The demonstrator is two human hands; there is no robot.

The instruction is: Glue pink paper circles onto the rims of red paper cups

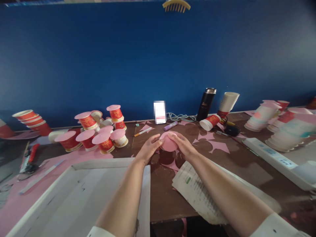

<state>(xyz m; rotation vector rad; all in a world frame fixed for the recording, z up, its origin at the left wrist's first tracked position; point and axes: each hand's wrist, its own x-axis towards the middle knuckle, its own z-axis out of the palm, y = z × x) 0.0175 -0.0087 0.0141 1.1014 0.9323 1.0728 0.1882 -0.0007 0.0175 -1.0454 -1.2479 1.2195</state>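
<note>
Both of my hands meet at a pink paper disc (170, 143) over the middle of the brown table. My left hand (149, 148) grips its left edge, thumb on top. From the other side my right hand (184, 145) presses thumb and fingers on its upper right part. What lies beneath the disc is hidden. Pink paper offcuts (170, 165) lie just below it. To the left stand several red and gold paper cups (103, 144) topped with similar pink discs. A purple glue stick (170, 125) and an orange-and-white pen (143, 132) lie beyond my hands.
A white box lid (74, 197) fills the front left, beside pink paper sheets. Printed papers (195, 189) lie under my right forearm. A phone (159, 112), a black thermos (206, 104), stacked cups (228, 102) and a white power strip (274, 161) stand or lie around.
</note>
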